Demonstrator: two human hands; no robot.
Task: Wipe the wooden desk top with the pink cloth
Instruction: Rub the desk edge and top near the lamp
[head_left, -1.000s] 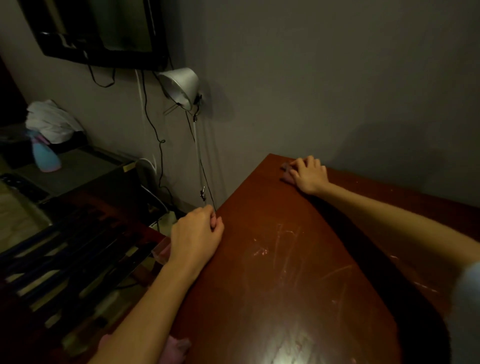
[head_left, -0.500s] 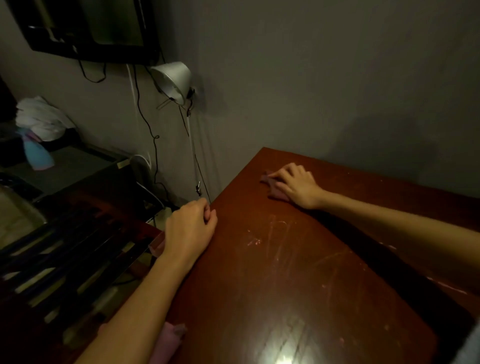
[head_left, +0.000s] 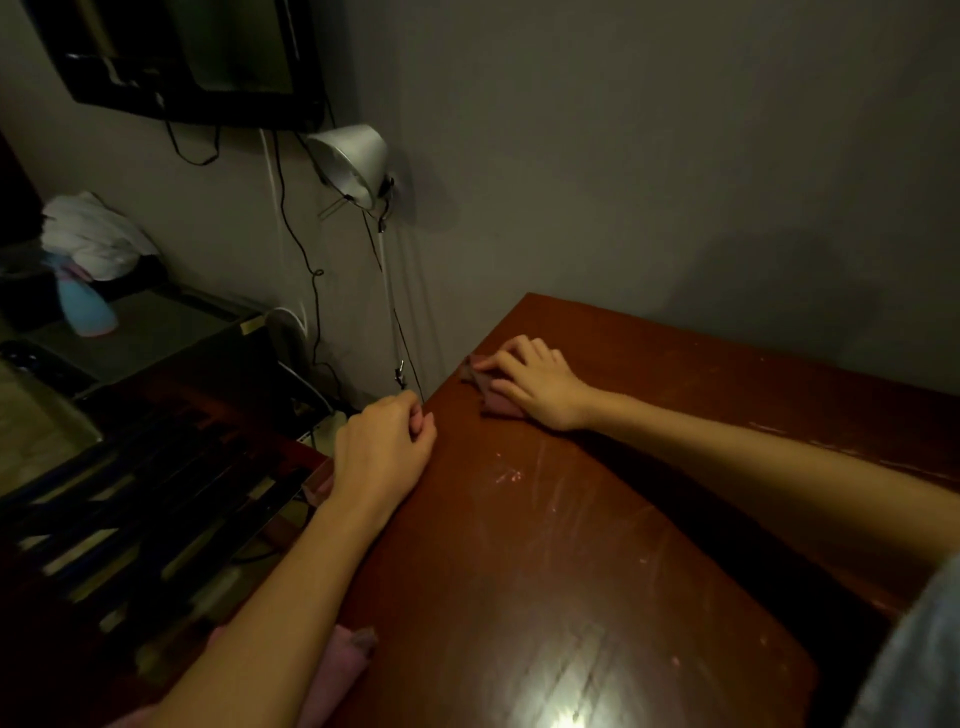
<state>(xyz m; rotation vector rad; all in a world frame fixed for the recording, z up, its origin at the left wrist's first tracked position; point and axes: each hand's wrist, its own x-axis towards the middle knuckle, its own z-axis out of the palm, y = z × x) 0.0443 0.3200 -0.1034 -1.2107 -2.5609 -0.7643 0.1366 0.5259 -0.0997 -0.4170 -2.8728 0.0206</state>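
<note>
Pink cloth (head_left: 491, 397) sits near the far left corner of the bench (head_left: 571, 571), right hand (head_left: 537, 384) pressing it flat with straight fingers. Left hand (head_left: 384, 457) rests at the bench's left edge, fingers curled; can't tell if it grips anything.

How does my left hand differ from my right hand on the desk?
The right hand lies flat, fingers spread, pressing the pink cloth; the left hand is curled, knuckles up. The right hand sits farther back, near the wall; the left hand rests at the desk top's left edge, nearer the camera. Both are bare and rest down, not lifted.
</note>
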